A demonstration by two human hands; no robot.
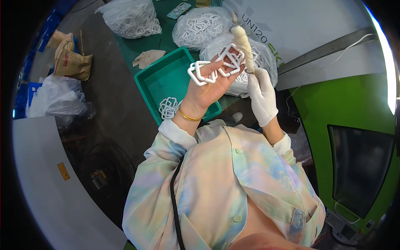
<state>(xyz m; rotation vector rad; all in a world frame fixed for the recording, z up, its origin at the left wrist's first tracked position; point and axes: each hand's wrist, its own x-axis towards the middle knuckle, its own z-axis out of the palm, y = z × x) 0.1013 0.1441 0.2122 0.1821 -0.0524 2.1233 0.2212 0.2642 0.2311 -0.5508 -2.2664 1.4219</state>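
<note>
My left hand [205, 92], bare and with a gold bangle at the wrist, holds several white angular link-shaped rings [201, 73] between thumb and fingers, above the green bin. Close beside it on the right, my right hand [262, 98] wears a white knit glove. Its fingers are closed on the lower end of a slim tool [245, 46] wrapped in cream cloth or tape. A thin tip sticks out at the tool's far end, pointing away from me. Whether the tool touches the rings, I cannot tell.
The green bin [141, 89] has more white rings [168, 107] in its near corner. Clear bags full of white rings [201, 27] stand on the green table, with a phone [179, 10] and a cloth [148, 58]. A green machine with a dark screen [360, 168] stands right.
</note>
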